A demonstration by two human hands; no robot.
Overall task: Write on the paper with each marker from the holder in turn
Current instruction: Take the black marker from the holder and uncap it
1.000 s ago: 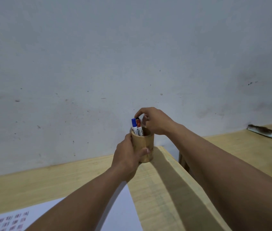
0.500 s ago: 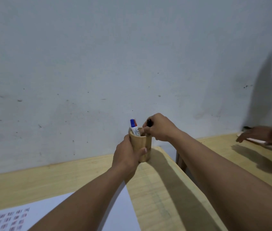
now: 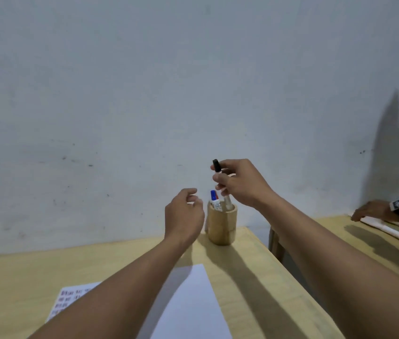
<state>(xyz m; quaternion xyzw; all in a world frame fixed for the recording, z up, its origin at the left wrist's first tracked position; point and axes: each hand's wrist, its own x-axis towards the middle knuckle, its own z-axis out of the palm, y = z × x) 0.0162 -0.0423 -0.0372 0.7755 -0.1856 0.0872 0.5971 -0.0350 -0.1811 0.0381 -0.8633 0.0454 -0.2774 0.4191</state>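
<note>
A round wooden holder (image 3: 222, 225) stands on the wooden table (image 3: 254, 272) near its far right corner. A blue-capped marker (image 3: 213, 197) and a red-capped one behind it stick out of the holder. My right hand (image 3: 241, 183) grips a black-capped marker (image 3: 220, 178) upright above the holder, with the marker's lower end still at the rim. My left hand (image 3: 183, 214) hovers just left of the holder, fingers loosely curled and apart, holding nothing. White paper (image 3: 188, 302) lies on the table below my arms, with red and blue writing at its left end.
A grey wall rises right behind the table. A second wooden table (image 3: 364, 243) stands to the right across a gap. Another person's hand (image 3: 370, 210) rests there on a long pale object (image 3: 396, 231).
My right hand has lifted the black-capped marker up out of the holder. My left hand has let go of the holder and drawn slightly left. The view has tilted down.
</note>
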